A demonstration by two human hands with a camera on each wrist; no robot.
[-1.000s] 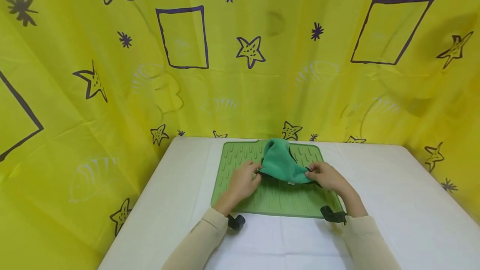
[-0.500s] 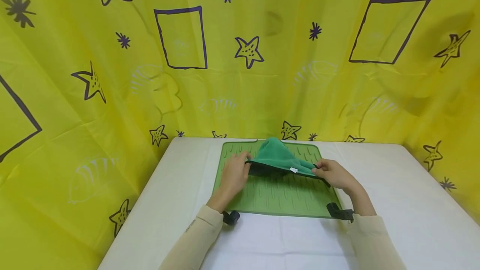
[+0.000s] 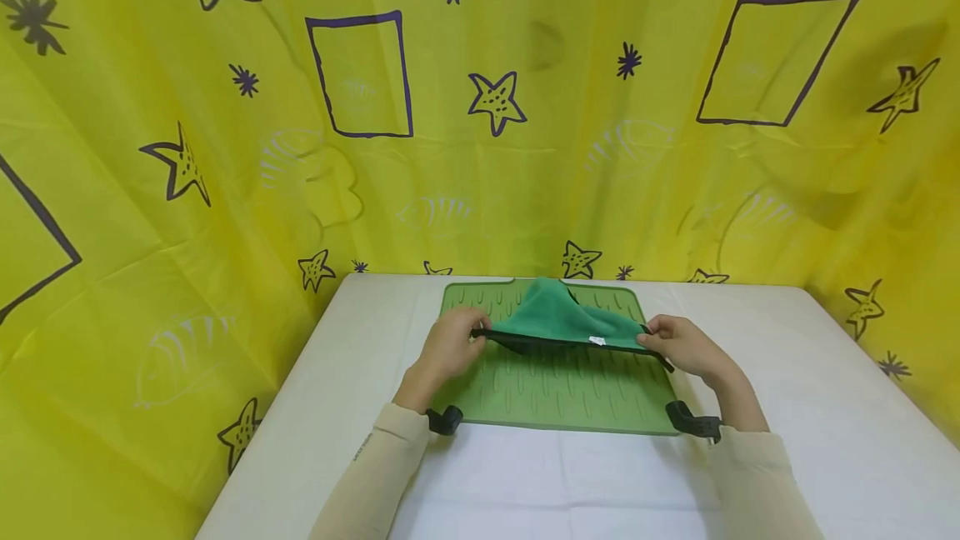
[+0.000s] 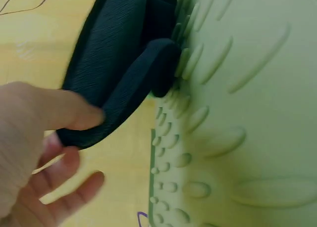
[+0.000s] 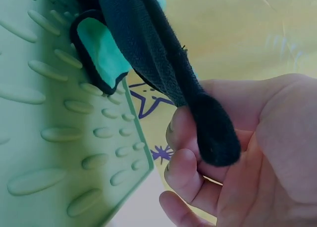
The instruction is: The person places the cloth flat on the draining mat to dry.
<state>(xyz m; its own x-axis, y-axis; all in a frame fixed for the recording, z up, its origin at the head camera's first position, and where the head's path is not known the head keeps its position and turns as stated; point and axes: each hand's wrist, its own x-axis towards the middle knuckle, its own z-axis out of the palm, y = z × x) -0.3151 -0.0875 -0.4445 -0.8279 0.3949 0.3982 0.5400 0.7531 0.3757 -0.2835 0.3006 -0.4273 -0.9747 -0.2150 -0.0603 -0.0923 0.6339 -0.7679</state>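
A green cloth (image 3: 551,315) with black edging and a small white tag is stretched between my two hands, its middle bunched up at the back. My left hand (image 3: 450,344) pinches the near-left corner. At the near-right end, my right hand (image 3: 686,346) grips the edge, and a black strip end pokes out below the fingers. Seen by the left wrist camera, the cloth's dark underside (image 4: 114,54) folds over beyond my thumb. In the right wrist view, a dark rounded end (image 5: 218,133) lies across my fingers, and a green flap with black border (image 5: 104,51) shows near the mat.
Beneath the cloth lies a green ridged mat (image 3: 570,398) on a white-covered table (image 3: 525,482). A yellow curtain (image 3: 450,190) printed with stars hangs behind and at both sides. Each wrist carries a black camera mount (image 3: 446,421).
Both hands have drawn apart, the left moving farther left and the right slightly right. The cloth's near edge has gone from sagging to nearly straight.
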